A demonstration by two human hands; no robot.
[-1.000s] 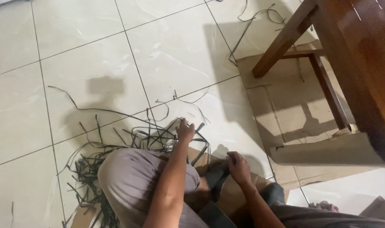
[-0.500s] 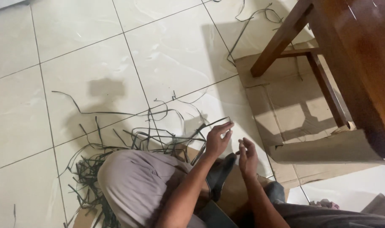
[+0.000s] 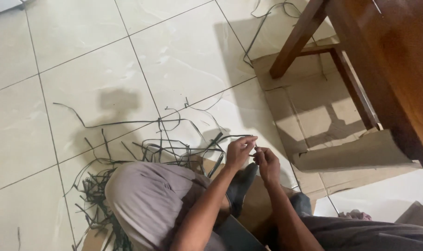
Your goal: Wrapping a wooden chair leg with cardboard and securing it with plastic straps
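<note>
Left hand (image 3: 239, 151) and right hand (image 3: 267, 162) pinched together on one end of a thin dark strip (image 3: 230, 137), its long axis running leftward from the fingertips, above the tiled floor (image 3: 81, 60); loose strip pile (image 3: 128, 158) near the knee

The wooden table (image 3: 383, 60) is cut off by the top and right edges. A bent knee (image 3: 146, 200) hides part of the dark strip pile (image 3: 100, 195). What the fingertips (image 3: 254, 151) pinch is too small to tell.
</note>
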